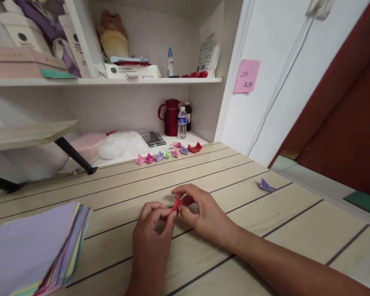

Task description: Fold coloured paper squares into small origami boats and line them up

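My left hand [152,234] and my right hand [200,213] meet over the wooden table [296,222], both pinching a small piece of red folded paper [176,204] between fingertips. A thick stack of coloured paper sheets [33,250], lilac on top, lies at my near left. A row of several small folded paper shapes [168,154] in pink, purple, green and red sits along the far edge of the table. One purple folded shape [267,186] lies alone to the right.
A red jug [170,117], a water bottle [181,122] and a white bag [121,144] stand on the lower shelf. A pink sticky note [246,76] hangs on the wall. A tilted board on black legs [27,133] rises at left.
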{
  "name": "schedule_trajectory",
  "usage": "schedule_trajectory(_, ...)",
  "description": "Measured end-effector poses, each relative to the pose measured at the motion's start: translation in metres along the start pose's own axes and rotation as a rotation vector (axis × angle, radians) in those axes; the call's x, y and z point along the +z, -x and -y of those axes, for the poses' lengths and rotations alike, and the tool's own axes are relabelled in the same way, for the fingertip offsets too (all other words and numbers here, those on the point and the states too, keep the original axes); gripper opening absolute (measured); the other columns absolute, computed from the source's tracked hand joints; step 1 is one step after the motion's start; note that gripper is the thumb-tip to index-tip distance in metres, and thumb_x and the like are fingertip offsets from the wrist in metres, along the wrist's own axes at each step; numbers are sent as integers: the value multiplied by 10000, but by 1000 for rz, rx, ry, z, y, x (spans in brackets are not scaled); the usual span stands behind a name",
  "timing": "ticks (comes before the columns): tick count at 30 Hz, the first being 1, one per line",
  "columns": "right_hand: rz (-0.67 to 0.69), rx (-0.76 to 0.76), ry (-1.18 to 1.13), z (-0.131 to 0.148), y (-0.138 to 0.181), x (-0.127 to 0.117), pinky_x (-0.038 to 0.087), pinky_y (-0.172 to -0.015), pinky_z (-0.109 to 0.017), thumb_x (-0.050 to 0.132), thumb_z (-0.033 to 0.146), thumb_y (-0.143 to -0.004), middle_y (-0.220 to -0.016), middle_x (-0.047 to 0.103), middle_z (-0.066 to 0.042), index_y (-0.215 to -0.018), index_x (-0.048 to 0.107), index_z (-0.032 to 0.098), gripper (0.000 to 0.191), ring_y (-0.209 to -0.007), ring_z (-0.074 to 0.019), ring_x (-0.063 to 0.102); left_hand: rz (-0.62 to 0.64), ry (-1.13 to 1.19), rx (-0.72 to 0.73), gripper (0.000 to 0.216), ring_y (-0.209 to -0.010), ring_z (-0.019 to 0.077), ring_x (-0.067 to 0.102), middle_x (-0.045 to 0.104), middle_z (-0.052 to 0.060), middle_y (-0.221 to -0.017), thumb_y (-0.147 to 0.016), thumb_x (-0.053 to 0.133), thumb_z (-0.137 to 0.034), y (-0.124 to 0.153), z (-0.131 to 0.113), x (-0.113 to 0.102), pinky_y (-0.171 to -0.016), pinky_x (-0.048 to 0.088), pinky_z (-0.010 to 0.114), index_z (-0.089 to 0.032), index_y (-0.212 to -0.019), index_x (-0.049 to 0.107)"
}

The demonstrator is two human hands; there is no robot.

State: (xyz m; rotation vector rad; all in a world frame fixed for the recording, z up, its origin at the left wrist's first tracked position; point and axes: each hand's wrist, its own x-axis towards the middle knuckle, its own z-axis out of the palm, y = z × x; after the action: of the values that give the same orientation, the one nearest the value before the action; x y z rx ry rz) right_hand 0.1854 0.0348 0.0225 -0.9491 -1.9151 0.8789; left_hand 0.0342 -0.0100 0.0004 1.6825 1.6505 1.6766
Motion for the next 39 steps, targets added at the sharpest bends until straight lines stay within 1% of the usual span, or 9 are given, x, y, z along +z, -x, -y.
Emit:
schedule_trajectory(4, 13, -7, -12, 2, 1, 0, 527, -784, -294, 586, 87, -793, -1050, 675, -46, -1127, 643, 234, 369, -873, -179, 641, 8, -8, 33, 93, -793, 178, 639, 649, 7, -824, -764, 699, -264, 0, 1, 3, -756, 487, 288, -274, -671, 696)
schedule_trajectory(10, 10, 0, -13, 2, 0, 2, 512, -748, -277, 572, 75, -807, -1027, 701, -39, -1157, 636, 230, 388, -866, -175, 650, 38, 9, -60, 118, -783, 179, 629, 648, 7, -808, -771, 693, -312, -1, 0, 1, -738, 477, 290, -269, -662, 700)
schedule_trajectory(15, 46, 34, -49, 3, 0, 0, 496, -702, -273, 627, 188, -855, -1068, 693, -43, -1154, 645, 238, 304, -861, -177, 641, 76, 140, -290, 174, -756, 188, 634, 677, 22, -817, -744, 722, -406, -4, 3, -2, -704, 475, 296, -233, -731, 714)
schedule_trajectory(18, 45, 60, -93, 0, -2, -2, 488, -713, -296, 647, 274, -879, -999, 692, -38, -1038, 692, 230, 171, -815, -176, 627, 94, 205, -427, 255, -711, 175, 625, 689, 20, -783, -741, 727, -459, -6, 6, -5, -676, 457, 284, -209, -793, 713)
schedule_trajectory(22, -6, 53, -143, -6, -6, -3, 471, -807, -334, 623, 272, -893, -931, 656, -60, -775, 732, 210, 172, -942, -213, 616, 77, 211, -415, 256, -713, 163, 605, 676, 16, -795, -738, 720, -456, -7, 7, -6, -680, 440, 276, -208, -801, 709)
schedule_trajectory(25, -19, 85, -166, -9, -8, -4, 461, -818, -335, 687, 255, -827, -1041, 629, -77, -789, 761, 213, 93, -1052, -238, 593, 75, 215, -406, 246, -721, 166, 595, 661, 15, -795, -728, 715, -452, -7, 7, -5, -694, 440, 282, -210, -768, 704)
schedule_trajectory(29, 4, 121, -203, -11, -8, -1, 444, -786, -335, 720, 247, -782, -961, 656, -58, -775, 760, 202, 60, -905, -211, 611, 71, 218, -422, 253, -716, 174, 590, 654, 16, -764, -718, 721, -454, -6, 6, -5, -692, 437, 288, -206, -759, 701)
schedule_trajectory(35, -57, 476, -746, -15, -11, -1, 441, -731, -290, 859, 364, -675, -732, 652, -15, -725, 731, 165, 241, -709, -143, 550, -32, 263, -508, 387, -681, 150, 562, 649, -5, -758, -845, 580, -559, -6, 0, -10, -699, 429, 278, -215, -977, 699)
schedule_trajectory(39, -63, 533, -928, -18, -14, -6, 477, -774, -287, 916, 404, -601, -761, 656, -17, -734, 724, 164, 334, -748, -141, 572, 11, 421, -540, 371, -657, 129, 531, 601, -27, -689, -826, 628, -539, -5, -4, -13, -709, 419, 261, -197, -938, 721)
